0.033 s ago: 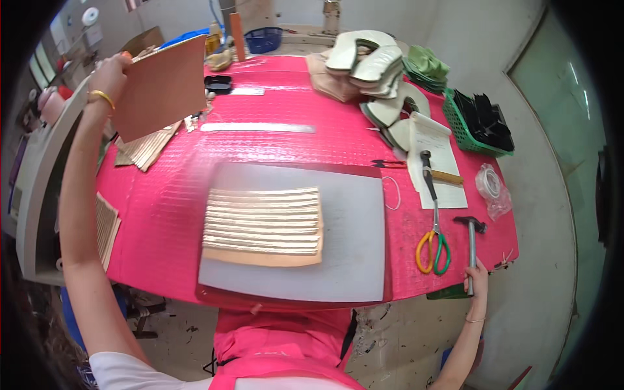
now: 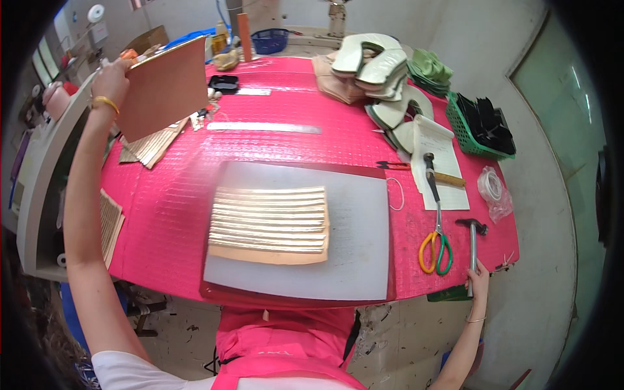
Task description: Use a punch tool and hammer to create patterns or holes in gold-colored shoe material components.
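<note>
My left hand is raised at the far left, its fingers closed on the upper edge of a stiff brown panel with a gold edge. Below that panel, pleated gold pieces lie on the pink-covered table. At the right edge of the table my right hand is wrapped round the lower handle of a hammer, whose dark head points away from me. In front of me a pleated gold piece with a tan border rests flat on a grey board.
Scissors with yellow and green handles lie left of the hammer. Beyond them are a paper pad, stacked white curved pieces, a green basket of black pieces, and bagged tape. A metal ruler lies farther back.
The whole scene sits slightly farther right in the picture. Both hands keep their hold, the left on the brown panel and the right on the hammer.
</note>
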Demonstrator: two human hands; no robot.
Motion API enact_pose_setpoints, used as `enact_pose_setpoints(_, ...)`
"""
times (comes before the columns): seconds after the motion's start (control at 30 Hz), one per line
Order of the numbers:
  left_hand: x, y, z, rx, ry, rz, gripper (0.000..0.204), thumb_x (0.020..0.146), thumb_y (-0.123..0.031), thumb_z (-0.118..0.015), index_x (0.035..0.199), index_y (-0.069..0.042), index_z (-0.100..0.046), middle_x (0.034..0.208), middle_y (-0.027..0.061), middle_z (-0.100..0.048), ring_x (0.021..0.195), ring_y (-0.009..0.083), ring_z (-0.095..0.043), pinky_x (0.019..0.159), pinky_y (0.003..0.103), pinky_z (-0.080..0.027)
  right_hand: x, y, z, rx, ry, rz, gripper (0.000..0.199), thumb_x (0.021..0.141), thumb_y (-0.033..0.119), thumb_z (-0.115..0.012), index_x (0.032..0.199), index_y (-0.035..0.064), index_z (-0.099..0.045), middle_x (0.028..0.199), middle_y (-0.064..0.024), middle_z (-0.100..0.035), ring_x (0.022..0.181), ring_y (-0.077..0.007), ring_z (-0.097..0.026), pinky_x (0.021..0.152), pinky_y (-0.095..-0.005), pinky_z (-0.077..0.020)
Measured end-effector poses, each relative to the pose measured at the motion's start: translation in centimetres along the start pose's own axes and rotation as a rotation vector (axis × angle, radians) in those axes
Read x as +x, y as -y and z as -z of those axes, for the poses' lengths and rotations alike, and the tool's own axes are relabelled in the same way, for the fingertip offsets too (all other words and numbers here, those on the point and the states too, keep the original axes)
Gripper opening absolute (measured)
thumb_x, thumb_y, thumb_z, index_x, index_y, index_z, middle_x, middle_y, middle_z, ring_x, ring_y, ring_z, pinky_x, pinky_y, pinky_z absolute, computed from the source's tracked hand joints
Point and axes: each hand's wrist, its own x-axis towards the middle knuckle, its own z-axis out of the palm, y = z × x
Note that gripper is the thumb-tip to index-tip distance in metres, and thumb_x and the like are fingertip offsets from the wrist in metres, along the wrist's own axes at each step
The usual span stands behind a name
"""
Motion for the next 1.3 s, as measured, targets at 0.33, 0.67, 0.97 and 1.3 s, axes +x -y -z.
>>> enact_pose_setpoints(0.33,-27.5,3.3,-6.5,-0.114,0.027,-0.348,0.021,0.073,-0.007,-0.049,0.092,-0.009,-0.056,0.078,0.0049,-0.054,0.072,0.0194,-0.053,0.064,0.032,-0.043,-3.6,12.2,-11.9,-0.803,-0.037,0.646,0.029,0.075,0.004,-0.053,0.104,-0.0007,-0.052,0.077,-0.0113,-0.054,0.066,-0.0176,-0.051,0.062,-0.0266,-0.0413)
enact_pose_setpoints(0.67,-26.0,3.4,-2.1,-0.602,0.725,-0.373,0.038,0.072,-0.018,-0.060,0.107,-0.005,-0.050,0.114,0.0153,-0.047,0.103,0.0312,-0.046,0.086,0.035,-0.038,-2.2,18.8,-35.2,-0.580,0.623,0.381,0.070,0.074,0.014,-0.061,0.131,0.0064,-0.020,0.089,-0.0139,-0.057,0.079,-0.0185,-0.058,0.067,-0.0276,-0.0454)
enact_pose_setpoints(0.97,-10.4,-2.3,-13.0,-1.002,0.647,-0.313,0.034,0.076,-0.017,-0.057,0.107,-0.006,-0.052,0.099,0.0133,-0.057,0.090,0.0283,-0.054,0.079,0.035,-0.042,1.8,26.1,-39.6,-1.244,0.319,1.112,0.047,0.066,0.018,-0.067,0.109,0.0080,-0.052,0.097,-0.0170,-0.055,0.092,-0.0325,-0.052,0.078,-0.0381,-0.0420)
enact_pose_setpoints(1.3,-9.5,-8.0,-15.6,-1.070,0.695,-0.629,0.023,0.075,-0.015,-0.055,0.096,-0.006,-0.057,0.087,0.0111,-0.058,0.080,0.0262,-0.056,0.067,0.035,-0.046,25.4,38.6,-73.7,-0.852,0.171,1.421,0.048,0.070,0.001,-0.048,0.117,0.0143,-0.045,0.085,-0.0224,-0.055,0.080,-0.0352,-0.055,0.070,-0.0415,-0.0435)
